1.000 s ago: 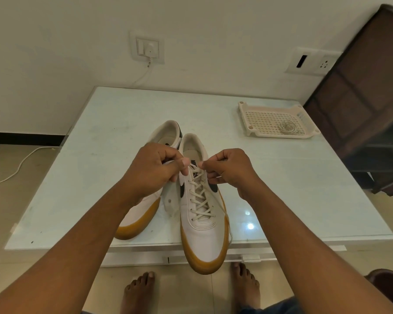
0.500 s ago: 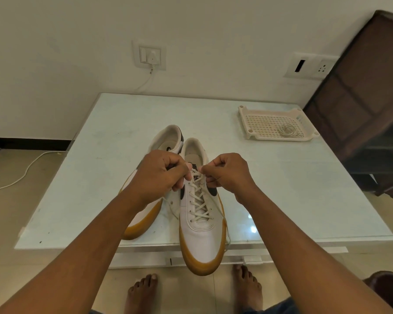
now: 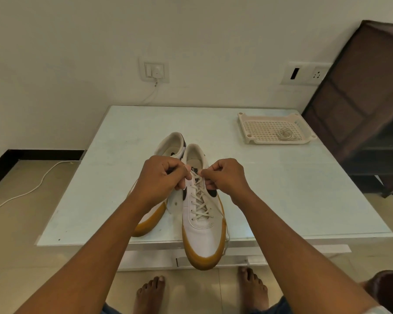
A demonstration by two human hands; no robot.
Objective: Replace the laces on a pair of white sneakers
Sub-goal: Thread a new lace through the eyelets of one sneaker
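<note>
Pale worktop (image 3: pixel 293 200) carries the laced sneaker (image 3: pixel 203 236) at six o'clock, the other sneaker (image 3: pixel 171 143) at its nine. I see my left hand (image 3: pixel 160 181) and right hand (image 3: pixel 226 177), fingers (image 3: pixel 214 165) curled, pinching the lace (image 3: pixel 200 201) ends.

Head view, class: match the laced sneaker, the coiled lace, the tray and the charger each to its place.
Things:
1 laced sneaker
2 coiled lace
3 tray
4 charger

Places:
A in the wall socket
B far right part of the table
C inside the tray
D toe past the table's near edge

Pairs: 1-D, 2-C, 3-B, 4-A.
</note>
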